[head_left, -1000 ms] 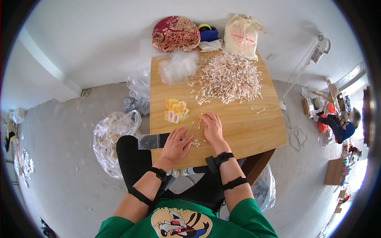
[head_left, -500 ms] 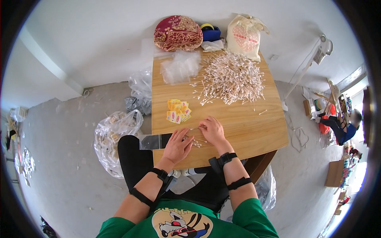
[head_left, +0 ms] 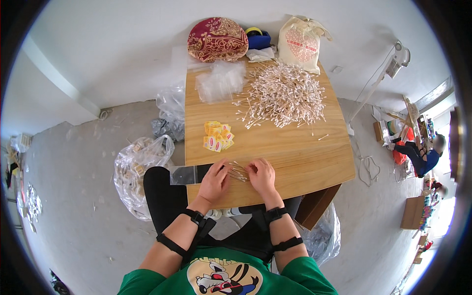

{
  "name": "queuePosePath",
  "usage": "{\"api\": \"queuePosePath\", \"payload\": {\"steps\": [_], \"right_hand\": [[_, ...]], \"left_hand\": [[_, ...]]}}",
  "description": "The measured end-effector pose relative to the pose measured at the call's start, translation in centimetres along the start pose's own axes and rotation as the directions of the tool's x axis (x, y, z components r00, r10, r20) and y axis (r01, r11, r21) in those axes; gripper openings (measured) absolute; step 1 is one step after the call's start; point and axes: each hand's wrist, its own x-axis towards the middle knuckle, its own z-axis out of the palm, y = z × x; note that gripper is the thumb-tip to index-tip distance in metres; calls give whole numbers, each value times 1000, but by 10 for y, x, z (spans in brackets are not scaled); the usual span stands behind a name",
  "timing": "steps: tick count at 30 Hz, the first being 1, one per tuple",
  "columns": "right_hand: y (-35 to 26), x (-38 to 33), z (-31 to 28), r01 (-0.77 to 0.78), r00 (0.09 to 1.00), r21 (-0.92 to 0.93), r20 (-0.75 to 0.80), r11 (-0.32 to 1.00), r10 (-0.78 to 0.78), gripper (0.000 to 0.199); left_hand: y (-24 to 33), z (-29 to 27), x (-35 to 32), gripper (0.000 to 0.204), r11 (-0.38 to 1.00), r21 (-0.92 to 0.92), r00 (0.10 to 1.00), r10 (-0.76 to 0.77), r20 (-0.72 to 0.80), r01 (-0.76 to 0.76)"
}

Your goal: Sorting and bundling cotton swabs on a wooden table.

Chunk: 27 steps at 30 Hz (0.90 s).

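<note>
A small bunch of cotton swabs [head_left: 238, 171] lies slanted on the wooden table [head_left: 295, 167] near its front edge. On its left side my left hand [head_left: 215, 181] is closed, fingertips at the swab ends. Facing it, my right hand [head_left: 261, 176] has curled fingers against the other ends, so the bunch sits between both hands. The fingertips are partly hidden. Beside my left hand a flat piece, part clear and part black [head_left: 184, 175], overhangs the table's left edge. Farther back lie small yellow and white printed cards [head_left: 218, 137].
A big heap of loose cotton swabs [head_left: 285, 96] covers the back right. Clear plastic bags [head_left: 221, 81], a red patterned cushion [head_left: 218, 40], a blue tape dispenser [head_left: 258, 39] and a cream drawstring bag [head_left: 299, 46] stand behind. A filled clear bag [head_left: 140, 172] sits on the floor at left.
My right hand has drawn back slightly toward me, and my left hand has turned more upright. The swabs between them now lie more closely together. The view has shifted a little.
</note>
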Motion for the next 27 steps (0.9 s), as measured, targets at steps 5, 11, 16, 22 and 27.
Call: {"api": "queuePosePath", "payload": {"steps": [5,11,16,22,27], "right_hand": [[6,-13,4,31,986,55,-165,998,-22,6],[3,-19,8,81,988,-1,-129,997,-81,9],[-4,-14,3,49,997,-25,-55,998,-51,7],[2,-7,2,59,998,-24,-36,998,-60,5],[10,4,-5,-112,993,32,-31,993,113,5]], "left_hand": [[2,0,4,38,991,136,1000,-19,15,16],[-2,1,2,42,992,120,997,35,68,-43],[-5,3,-1,43,995,89,995,28,100,-37],[-2,5,4,47,957,272,983,50,178,-98],[2,3,4,54,965,258,978,-1,206,-54]]}}
